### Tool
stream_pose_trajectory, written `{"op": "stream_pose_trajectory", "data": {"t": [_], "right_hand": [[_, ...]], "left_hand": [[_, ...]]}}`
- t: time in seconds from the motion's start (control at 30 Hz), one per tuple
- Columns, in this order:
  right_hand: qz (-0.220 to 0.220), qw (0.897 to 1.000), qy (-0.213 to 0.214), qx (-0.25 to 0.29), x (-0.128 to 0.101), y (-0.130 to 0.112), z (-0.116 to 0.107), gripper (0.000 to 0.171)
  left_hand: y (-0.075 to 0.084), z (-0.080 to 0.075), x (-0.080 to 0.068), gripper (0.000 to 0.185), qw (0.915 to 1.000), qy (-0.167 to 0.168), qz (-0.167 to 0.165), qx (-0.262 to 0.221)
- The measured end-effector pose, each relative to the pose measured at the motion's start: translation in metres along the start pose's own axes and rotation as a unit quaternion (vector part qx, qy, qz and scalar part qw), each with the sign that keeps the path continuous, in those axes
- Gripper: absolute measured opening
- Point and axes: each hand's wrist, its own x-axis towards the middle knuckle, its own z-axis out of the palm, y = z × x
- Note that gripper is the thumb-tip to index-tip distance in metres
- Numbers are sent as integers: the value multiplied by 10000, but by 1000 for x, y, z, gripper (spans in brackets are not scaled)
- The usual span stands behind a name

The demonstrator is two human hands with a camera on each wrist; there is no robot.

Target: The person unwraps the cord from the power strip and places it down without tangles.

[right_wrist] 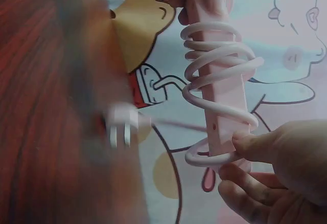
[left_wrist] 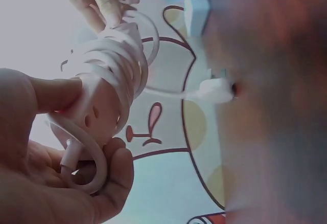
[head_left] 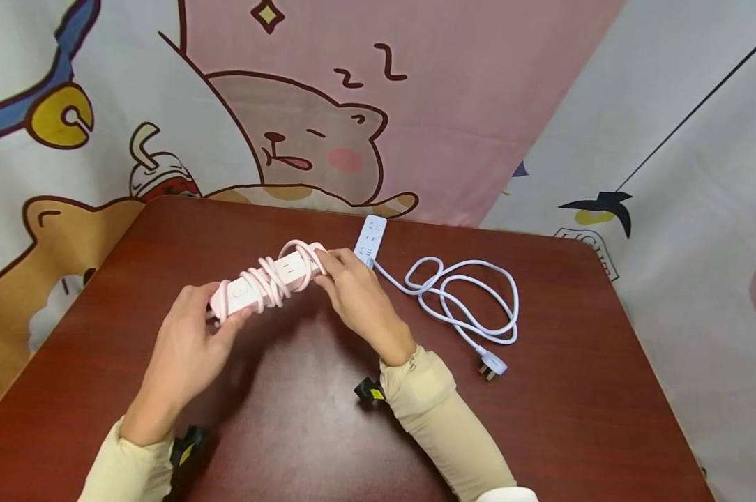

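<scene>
Both hands hold a pink power strip point(head_left: 238, 293) above the table, tilted with its right end higher in the head view. Its pink cord point(head_left: 270, 282) is wound round the body in several loose turns. At the left end, my left hand point(head_left: 186, 345) grips the strip between thumb and fingers, where the cord leaves the body in a bend. My right hand point(head_left: 362, 296) pinches the other end, close to a loop of cord. The cord's plug point(right_wrist: 122, 115) dangles below the strip, blurred in the right wrist view, its prongs showing.
A pale blue power strip point(head_left: 370, 237) lies near the back edge of the brown table point(head_left: 328, 432). Its cord point(head_left: 510, 279) spreads in loose loops to the right, ending in a plug point(head_left: 494, 362). A cartoon-printed curtain point(head_left: 453, 139) hangs behind the table.
</scene>
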Motion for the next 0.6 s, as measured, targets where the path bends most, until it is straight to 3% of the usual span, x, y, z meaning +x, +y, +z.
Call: {"op": "stream_pose_trajectory", "data": {"t": [0.37,0.6], "right_hand": [[-286,9950,922,-272,-1,1,-45,46],[-723,9842,1610,132,-3,1,-84,54]], "left_hand": [[22,-21,29,47,9963,104,650,-546],[35,-35,50,46,9829,26,1300,-1305]]}}
